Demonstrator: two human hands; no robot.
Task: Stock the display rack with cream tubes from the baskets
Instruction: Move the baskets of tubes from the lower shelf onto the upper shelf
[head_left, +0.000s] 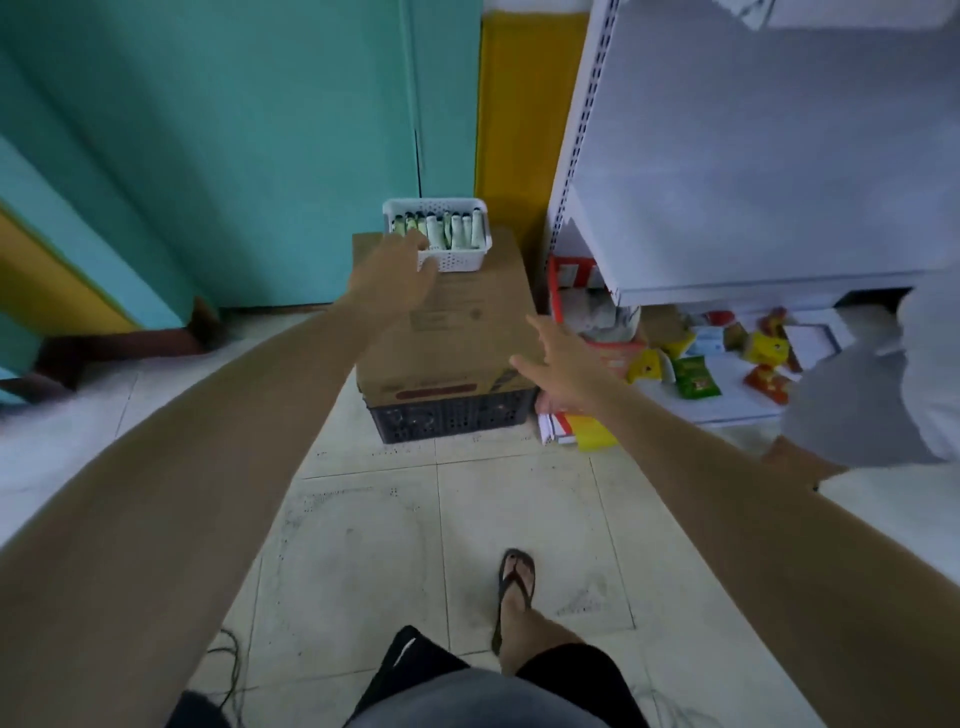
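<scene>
Both arms stretch out: left hand touches basket (grip unclear), right hand spread, empty; tubes unpicked, rack bare, stocking seemingly barely begun.

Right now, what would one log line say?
stage: reach | left hand: open, at white basket of cream tubes | right hand: open, empty, by cardboard box
</scene>
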